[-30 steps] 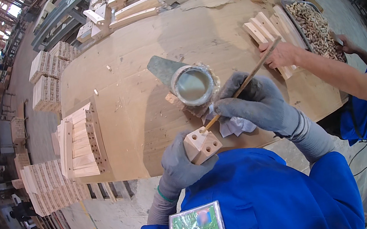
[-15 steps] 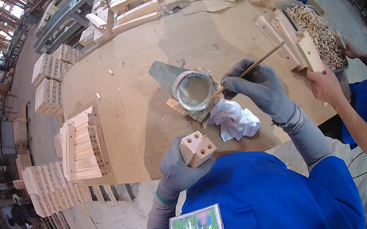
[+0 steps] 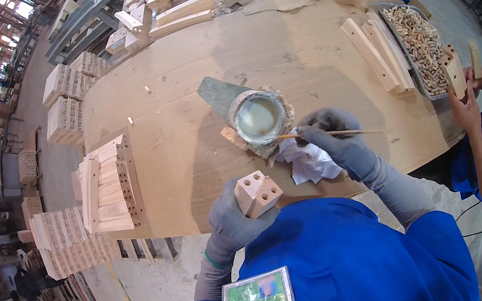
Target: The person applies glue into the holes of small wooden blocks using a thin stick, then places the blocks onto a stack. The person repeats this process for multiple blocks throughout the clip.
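Two wooden blocks (image 3: 256, 194), held side by side with drilled holes in their upper ends, are gripped in my gloved left hand (image 3: 231, 218) close to my body. My gloved right hand (image 3: 333, 136) pinches a thin wooden stick (image 3: 351, 131), which lies almost level, its left tip at the rim of a round pot (image 3: 240, 127). Pale, milky liquid (image 3: 258, 116) fills part of the pot, whose outside is crusted. A crumpled white cloth (image 3: 309, 163) lies below my right hand, partly hidden by it.
Stacked drilled wooden pieces (image 3: 110, 193) stand at the table's left edge. At the right is a tray of wooden dowels (image 3: 416, 41) beside several wooden strips (image 3: 374, 54). Two co-workers in blue handle wood there. Two small dowels (image 3: 130, 121) lie on the tabletop (image 3: 172, 155).
My right hand has moved down and turned, bringing the stick from a steep slant to nearly level. The co-worker's hands at right have drawn away from the strips. My left hand stays put.
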